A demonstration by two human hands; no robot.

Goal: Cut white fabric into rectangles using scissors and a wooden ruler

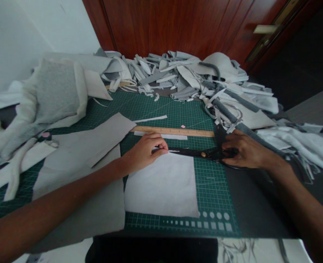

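My right hand (240, 149) is wrapped round the handles of black scissors (203, 154), whose blades point left along the top edge of a white fabric piece (161, 186). At that edge, my left hand (150, 148) pinches the fabric between thumb and fingers, near the blade tips. The fabric lies flat on a green cutting mat (213, 197). Just above the hands sit a narrow white strip (175, 137) and a wooden ruler (175, 130). The blade tips are partly hidden by my left fingers and the fabric.
Grey-white fabric sheets (95, 204) lie on the left. A thick bundled cloth (57, 87) is at the far left. Many scraps (161, 73) are heaped along the back and right, before a wooden door (164, 25). A small pink disc (183, 126) lies beyond the ruler.
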